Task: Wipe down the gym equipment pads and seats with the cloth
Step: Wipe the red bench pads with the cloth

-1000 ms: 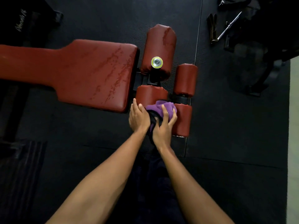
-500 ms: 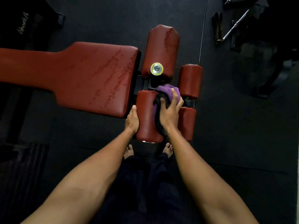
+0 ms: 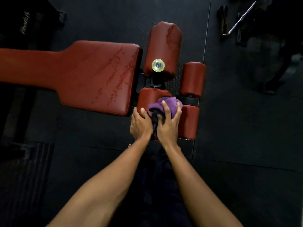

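Note:
A purple cloth with a dark fold lies bunched on the near left roller pad of a red bench. My right hand grips the cloth from above, fingers spread and curled over it. My left hand holds the same roller's near end, thumb on top. The wide red seat pad, streaked with wet marks, extends to the left. Three more red roller pads show: a big upper one, a small far right one, and a near right one.
A metal end cap with a yellow ring sits on the upper roller. Black rubber floor mats surround the bench. A metal bar and dark machine parts lie at the top right. My dark trouser legs are below the hands.
My right hand has pulled the cloth back along the roller toward me. My left hand has shifted from the roller's side onto its near end.

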